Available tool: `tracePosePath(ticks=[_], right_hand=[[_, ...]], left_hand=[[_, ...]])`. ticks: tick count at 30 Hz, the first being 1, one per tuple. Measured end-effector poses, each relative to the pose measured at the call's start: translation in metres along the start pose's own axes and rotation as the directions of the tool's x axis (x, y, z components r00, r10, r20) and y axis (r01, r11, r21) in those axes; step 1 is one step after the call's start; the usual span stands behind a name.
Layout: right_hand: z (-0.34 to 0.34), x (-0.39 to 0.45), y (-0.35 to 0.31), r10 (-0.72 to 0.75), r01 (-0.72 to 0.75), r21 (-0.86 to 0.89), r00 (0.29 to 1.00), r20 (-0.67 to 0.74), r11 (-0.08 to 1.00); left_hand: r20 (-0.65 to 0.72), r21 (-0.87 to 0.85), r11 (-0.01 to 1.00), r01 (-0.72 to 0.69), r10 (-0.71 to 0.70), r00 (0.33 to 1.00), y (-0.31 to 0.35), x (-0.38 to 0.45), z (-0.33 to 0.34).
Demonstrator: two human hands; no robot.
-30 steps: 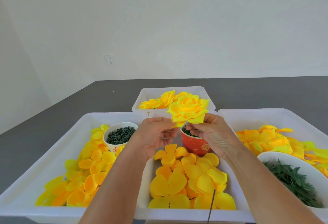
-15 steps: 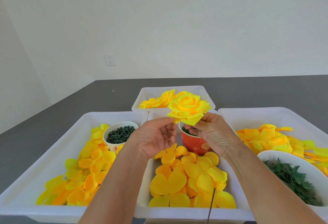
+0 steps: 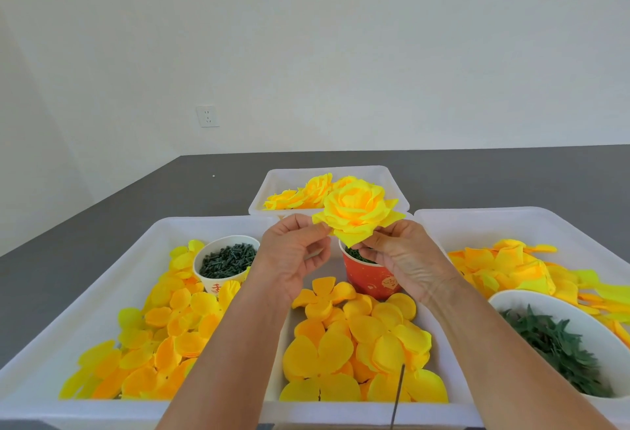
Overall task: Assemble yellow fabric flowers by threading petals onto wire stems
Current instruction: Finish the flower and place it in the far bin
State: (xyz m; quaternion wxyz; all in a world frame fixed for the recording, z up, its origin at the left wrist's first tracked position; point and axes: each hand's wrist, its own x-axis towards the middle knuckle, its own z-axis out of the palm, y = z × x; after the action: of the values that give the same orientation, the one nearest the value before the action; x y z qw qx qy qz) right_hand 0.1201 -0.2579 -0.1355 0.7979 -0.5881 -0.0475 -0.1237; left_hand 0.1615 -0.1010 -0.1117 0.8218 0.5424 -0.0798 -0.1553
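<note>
A full yellow fabric flower (image 3: 358, 213) is held up above the middle tray. My left hand (image 3: 293, 259) pinches its left outer petal between thumb and fingers. My right hand (image 3: 402, 259) pinches the flower from below, at its base. The stem under the flower is hidden by my hands. A dark wire stem (image 3: 398, 395) stands upright at the front edge of the middle tray (image 3: 341, 412), which is filled with loose yellow petal pieces (image 3: 358, 337).
The left white tray (image 3: 85, 296) holds petals and a white cup of dark green bits (image 3: 228, 260). A red cup (image 3: 370, 278) stands behind my hands. The right tray (image 3: 511, 225) has petals and a white bowl of green leaves (image 3: 559, 344). Finished flowers (image 3: 300, 194) lie in the far tray.
Both hands have lifted the flower slightly and tilted it, so its open face shows more. My left fingers have shifted up onto the outer petal.
</note>
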Motion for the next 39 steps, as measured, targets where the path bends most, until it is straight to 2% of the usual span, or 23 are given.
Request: tracePosePath(ticks=[4,8,10,14,18,22,25,31,35,39], right_hand=[[-0.0007,-0.0007,-0.0007,-0.024,0.024,-0.027,0.999,-0.027,0.999],[-0.0010,-0.0011,-0.0002,-0.042,0.039,-0.099,0.999,-0.030,0.994],[-0.0014,-0.0011,0.0007,-0.050,0.046,-0.124,0.998,-0.027,0.991],[-0.0023,-0.0003,0.0034,-0.069,0.062,-0.214,0.997,-0.027,0.975],[-0.0016,-0.0017,0.0046,-0.100,0.080,-0.311,0.994,-0.049,0.947],[-0.0003,-0.0018,0.0035,-0.181,0.174,-0.466,0.983,0.029,0.867],[0.0018,-0.0026,0.0026,-0.182,0.184,-0.463,0.982,0.050,0.867],[-0.0003,-0.0033,0.0015,-0.257,0.243,-0.402,0.966,0.021,0.883],[-0.0010,-0.0013,0.0029,-0.303,0.255,-0.404,0.951,-0.058,0.879],[-0.0022,-0.0004,0.0044,-0.323,0.269,-0.433,0.945,-0.055,0.860]], left_hand=[[0.016,-0.067,0.997,-0.033,0.035,0.999,0.0033,-0.0010,0.0019],[-0.074,0.007,0.987,-0.158,0.158,0.985,0.0043,-0.0011,0.0004],[-0.075,0.060,0.978,-0.199,0.203,0.976,0.0039,-0.0030,0.0009],[-0.082,0.150,0.967,-0.205,0.219,0.972,0.0020,-0.0046,0.0028],[-0.102,0.150,0.973,-0.177,0.193,0.976,0.0019,-0.0022,0.0010],[-0.085,0.193,0.941,-0.278,0.299,0.951,0.0035,-0.0040,0.0025],[-0.059,0.208,0.921,-0.328,0.346,0.936,0.0032,-0.0062,0.0034],[-0.109,0.195,0.952,-0.237,0.261,0.959,0.0013,-0.0050,0.0019],[-0.100,0.183,0.962,-0.204,0.225,0.969,0.0000,-0.0032,0.0008],[-0.060,0.232,0.965,-0.121,0.139,0.988,-0.0018,-0.0033,0.0004]])
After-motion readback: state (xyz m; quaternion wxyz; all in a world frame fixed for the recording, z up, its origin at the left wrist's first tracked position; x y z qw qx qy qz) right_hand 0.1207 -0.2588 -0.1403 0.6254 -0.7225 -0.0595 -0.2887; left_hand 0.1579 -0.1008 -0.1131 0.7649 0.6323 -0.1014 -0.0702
